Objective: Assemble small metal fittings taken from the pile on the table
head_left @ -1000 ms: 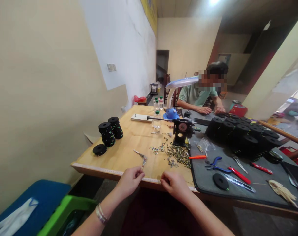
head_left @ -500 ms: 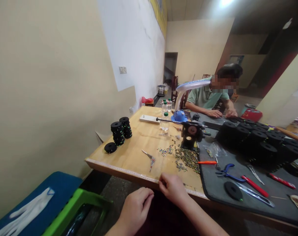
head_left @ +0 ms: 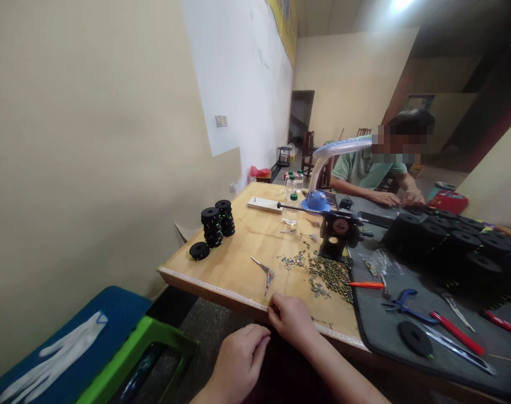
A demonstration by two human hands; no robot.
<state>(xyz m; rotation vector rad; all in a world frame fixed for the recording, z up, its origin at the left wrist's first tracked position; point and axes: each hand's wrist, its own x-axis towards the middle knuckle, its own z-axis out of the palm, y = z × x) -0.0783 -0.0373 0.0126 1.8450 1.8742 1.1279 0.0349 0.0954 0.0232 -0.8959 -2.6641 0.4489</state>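
Observation:
My right hand (head_left: 291,321) rests at the near edge of the wooden table (head_left: 238,264), fingers pinched together on something too small to make out. My left hand (head_left: 238,363) hangs just below the table edge, close to the right hand. Its fingers are held together and slightly curled, and what is in them is hidden. Just beyond my right hand lie a thin metal pointed tool (head_left: 266,272) and a scatter of small beads (head_left: 327,275). A black hand-crank winder (head_left: 337,233) stands behind the beads.
Two stacks of black spools (head_left: 217,221) and a loose spool (head_left: 199,250) sit far left. A grey mat (head_left: 377,331) holds blue pliers (head_left: 401,300), red-handled tools, a black disc (head_left: 415,338) and several spools. Another person (head_left: 377,168) works opposite. A blue stool with a white glove (head_left: 62,359) stands left.
My left hand left the table edge and dropped below it, toward my right hand. My view swung left, so the table shifted right in frame. My right hand stayed at the edge.

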